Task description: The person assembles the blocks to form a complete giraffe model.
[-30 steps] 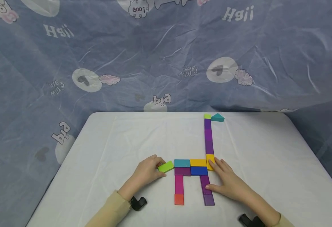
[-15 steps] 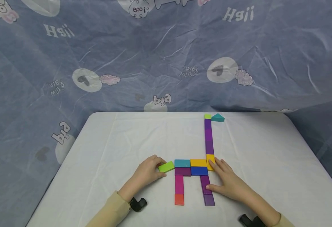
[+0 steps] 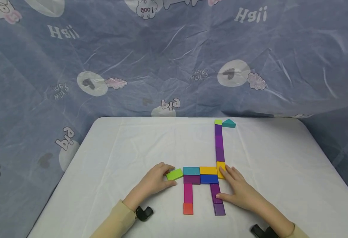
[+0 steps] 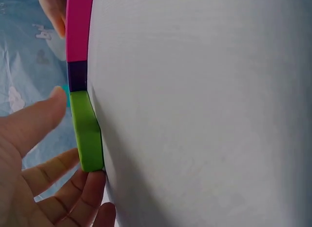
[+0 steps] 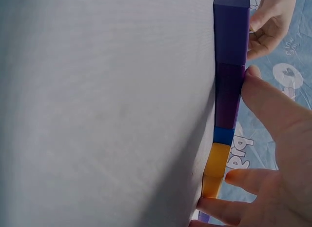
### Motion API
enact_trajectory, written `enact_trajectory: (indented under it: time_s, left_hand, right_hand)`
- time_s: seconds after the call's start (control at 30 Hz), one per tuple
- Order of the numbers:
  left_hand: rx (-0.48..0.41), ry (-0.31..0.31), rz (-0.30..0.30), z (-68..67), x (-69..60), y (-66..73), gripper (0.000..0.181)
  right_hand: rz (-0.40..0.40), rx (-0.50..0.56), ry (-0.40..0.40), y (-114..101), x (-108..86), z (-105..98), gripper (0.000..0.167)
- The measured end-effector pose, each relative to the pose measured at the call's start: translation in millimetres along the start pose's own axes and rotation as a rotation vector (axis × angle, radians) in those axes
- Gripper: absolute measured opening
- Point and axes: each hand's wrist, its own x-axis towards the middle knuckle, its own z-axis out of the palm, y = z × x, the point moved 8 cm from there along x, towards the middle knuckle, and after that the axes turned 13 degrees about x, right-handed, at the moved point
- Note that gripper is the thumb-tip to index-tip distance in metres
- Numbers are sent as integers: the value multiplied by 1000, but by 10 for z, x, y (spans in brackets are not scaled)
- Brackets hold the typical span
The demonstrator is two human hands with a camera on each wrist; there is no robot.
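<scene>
A light green block (image 3: pixel 175 174) lies slanted, its right corner at the teal block (image 3: pixel 191 171). My left hand (image 3: pixel 153 179) is at its left end; in the left wrist view the fingertips (image 4: pixel 95 180) touch that end while the thumb stands apart from it. Spread fingers of my right hand (image 3: pixel 241 191) rest along the figure's right side. The index finger touches the upright yellow block (image 3: pixel 220 165), and the thumb lies against the slanted purple block (image 3: pixel 215 193). Beside the teal block is a flat yellow block (image 3: pixel 208 170), above a blue block (image 3: pixel 209 179).
Several purple blocks (image 3: pixel 219 142) form a column up to a small green block (image 3: pixel 218 122), with a teal triangle (image 3: pixel 229 123) beside it. A pink block (image 3: pixel 188 193) and an orange block (image 3: pixel 188 209) form the left leg. White cloth (image 3: pixel 144 142) covers the table.
My left thumb has shifted slightly to the right below the green block. The right hand and the blocks show no clear movement.
</scene>
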Motion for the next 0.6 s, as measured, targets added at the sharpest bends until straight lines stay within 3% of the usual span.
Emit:
enact_trajectory:
  time_s: [0.13,0.3,0.4,0.6]
  left_hand:
    - [-57,-36,-41,-6,12,-61,58]
    - [-88,-32,-89,-95,48,-147,63]
    - [-89,-13,-94,-216,94,-166,61]
    - [-66,48,-104,-574,285,-183,55]
  right_hand:
    - [3,26,1,8,8,-14,103]
    - [41,70,-32,57,20,-53,103]
    - [60,74,-48,88,56,-131,98]
    - [-15,42,26,35,239,-515,77]
